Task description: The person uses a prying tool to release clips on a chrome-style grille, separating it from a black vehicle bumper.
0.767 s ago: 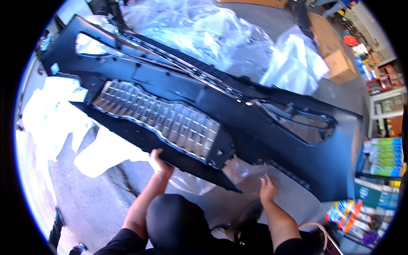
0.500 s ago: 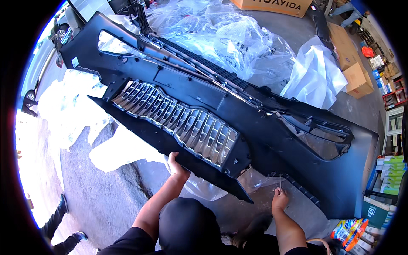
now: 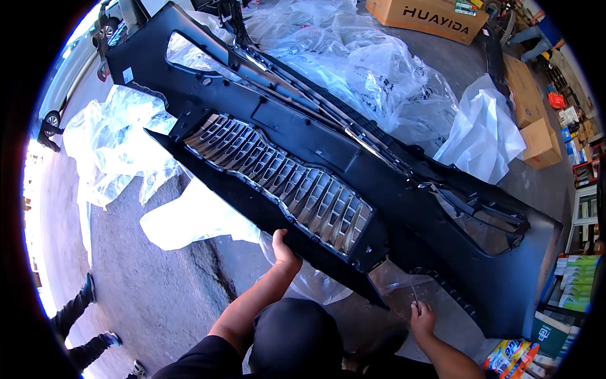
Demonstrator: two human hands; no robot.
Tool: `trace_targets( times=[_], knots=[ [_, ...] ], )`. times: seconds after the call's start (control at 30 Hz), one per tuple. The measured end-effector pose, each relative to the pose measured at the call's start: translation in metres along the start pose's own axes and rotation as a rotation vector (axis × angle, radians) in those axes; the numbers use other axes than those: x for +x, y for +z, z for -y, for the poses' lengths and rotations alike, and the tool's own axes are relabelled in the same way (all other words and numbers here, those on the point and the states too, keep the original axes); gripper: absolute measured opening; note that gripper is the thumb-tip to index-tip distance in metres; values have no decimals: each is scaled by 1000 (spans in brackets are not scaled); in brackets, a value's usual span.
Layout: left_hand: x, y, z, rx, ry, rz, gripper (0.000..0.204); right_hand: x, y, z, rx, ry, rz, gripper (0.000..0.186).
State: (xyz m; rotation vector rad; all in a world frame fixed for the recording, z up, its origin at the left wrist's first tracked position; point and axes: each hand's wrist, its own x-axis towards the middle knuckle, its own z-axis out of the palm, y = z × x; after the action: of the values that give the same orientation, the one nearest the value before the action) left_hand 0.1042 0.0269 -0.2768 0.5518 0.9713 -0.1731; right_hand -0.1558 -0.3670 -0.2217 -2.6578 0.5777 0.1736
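Observation:
A large black car bumper (image 3: 265,114) lies slantwise before me from upper left to lower right, its inner side showing. Set into it is a silver mesh grille (image 3: 284,183). My left hand (image 3: 287,251) is closed on the near edge of the black strip below the grille, thumb on top and fingers hidden beneath. To the right, my right hand (image 3: 423,318) is closed around a slim tool with a thin metal shaft (image 3: 414,293). Its tip points up close to the bumper's lower edge; whether it touches cannot be told.
Clear plastic wrap (image 3: 360,69) is heaped behind the bumper, with more sheeting (image 3: 120,139) at left. Cardboard boxes (image 3: 429,18) stand at the back and right. A colourful bag (image 3: 511,358) sits at lower right. Another person's legs (image 3: 72,316) show at lower left.
The whole view has shifted, so the bumper appears farther right. My right hand has drawn the tool back toward me, slightly away from the bumper's edge. My left hand keeps its hold.

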Motion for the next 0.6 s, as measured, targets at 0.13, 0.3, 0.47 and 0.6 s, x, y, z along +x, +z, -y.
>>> trace_targets(
  times=[0.13, 0.3, 0.47, 0.6],
  knots=[
    [3, -1, 3, -17, 1, -13, 39, 49, -62, 158, 504, 231, 256, 14],
    [-2, -1, -4, -38, 5, 6, 38, 137, 12, 281, 524, -305, 613, 23],
    [8, -4, 4, -76, -33, 47, 33, 190, 78, 313, 337, -278, 657, 22],
    [9, -7, 3, -93, -42, 25, 31, 203, 91, 322, 206, -218, 763, 20]
  ],
)
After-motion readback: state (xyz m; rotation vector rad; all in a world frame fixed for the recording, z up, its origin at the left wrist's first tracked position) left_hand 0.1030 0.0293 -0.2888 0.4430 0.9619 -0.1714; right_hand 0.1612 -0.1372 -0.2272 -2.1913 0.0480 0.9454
